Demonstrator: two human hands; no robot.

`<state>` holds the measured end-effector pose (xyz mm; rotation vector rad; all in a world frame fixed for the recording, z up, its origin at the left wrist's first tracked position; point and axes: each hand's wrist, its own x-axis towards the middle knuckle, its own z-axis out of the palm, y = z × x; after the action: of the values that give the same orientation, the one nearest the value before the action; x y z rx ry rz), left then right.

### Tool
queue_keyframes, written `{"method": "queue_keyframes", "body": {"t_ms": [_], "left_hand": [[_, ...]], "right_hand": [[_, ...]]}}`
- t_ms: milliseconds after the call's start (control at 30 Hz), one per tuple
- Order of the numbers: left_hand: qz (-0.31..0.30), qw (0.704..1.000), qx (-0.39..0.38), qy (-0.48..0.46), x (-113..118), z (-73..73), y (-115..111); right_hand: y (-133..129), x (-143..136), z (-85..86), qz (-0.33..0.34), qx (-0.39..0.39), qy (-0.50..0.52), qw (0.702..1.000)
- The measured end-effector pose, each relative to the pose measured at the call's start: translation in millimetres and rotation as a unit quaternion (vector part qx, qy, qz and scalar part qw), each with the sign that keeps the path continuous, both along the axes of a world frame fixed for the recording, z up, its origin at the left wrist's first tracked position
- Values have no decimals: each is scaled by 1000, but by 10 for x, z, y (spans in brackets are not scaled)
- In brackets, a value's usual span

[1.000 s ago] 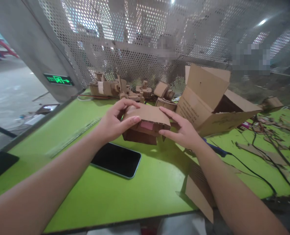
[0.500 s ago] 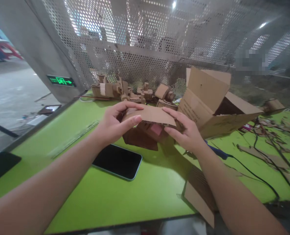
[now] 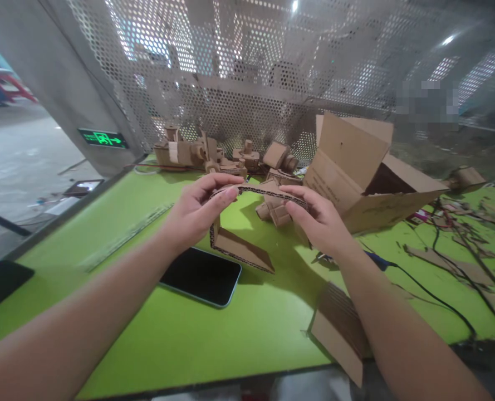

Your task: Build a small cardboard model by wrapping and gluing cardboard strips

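Both my hands hold a folded strip of brown cardboard [image 3: 244, 250] above the green table. It bends into an open frame, its corrugated edge facing me and a lower flap hanging on the left. My left hand [image 3: 199, 209] pinches the upper left corner between thumb and fingers. On the upper right part, my right hand [image 3: 316, 214] grips with thumb below and fingers on top. Through the frame I see a small cardboard piece [image 3: 278, 209] on the table. Just below the held cardboard lies a dark-screened phone [image 3: 203, 277].
An open cardboard box [image 3: 356, 178] stands at the right, with cardboard models [image 3: 180, 153] along the back. A blue-handled corded tool [image 3: 376, 260] lies by my right forearm. A folded cardboard piece [image 3: 339, 328] sits near the front edge, a clear ruler [image 3: 126, 236] at left. Scraps and cables lie at far right.
The cardboard has tilted in my hands, so its top face now shows edge-on and I can see through the frame. Its lower flap has swung slightly down. Both hands keep their grip.
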<state>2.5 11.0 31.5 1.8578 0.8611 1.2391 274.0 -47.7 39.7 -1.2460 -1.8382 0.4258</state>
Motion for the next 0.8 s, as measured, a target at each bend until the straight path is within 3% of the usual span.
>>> {"method": "queue_keyframes", "body": {"t_ms": [167, 267, 367, 467, 800], "left_hand": [[41, 999, 10, 22, 98, 71, -168], [38, 996, 74, 36, 193, 66, -313], [11, 986, 159, 53, 268, 18, -433], [-15, 979, 196, 47, 291, -30, -492], [-8, 979, 150, 137, 274, -192, -448]], "right_hand": [[-56, -55, -38, -38, 189, -138, 972], [-125, -166, -61, -35, 256, -187, 948], [-210, -281, -71, -25, 285, -208, 935], [-275, -344, -59, -29, 301, -223, 927], [-299, -414, -71, -83, 322, -205, 921]]}}
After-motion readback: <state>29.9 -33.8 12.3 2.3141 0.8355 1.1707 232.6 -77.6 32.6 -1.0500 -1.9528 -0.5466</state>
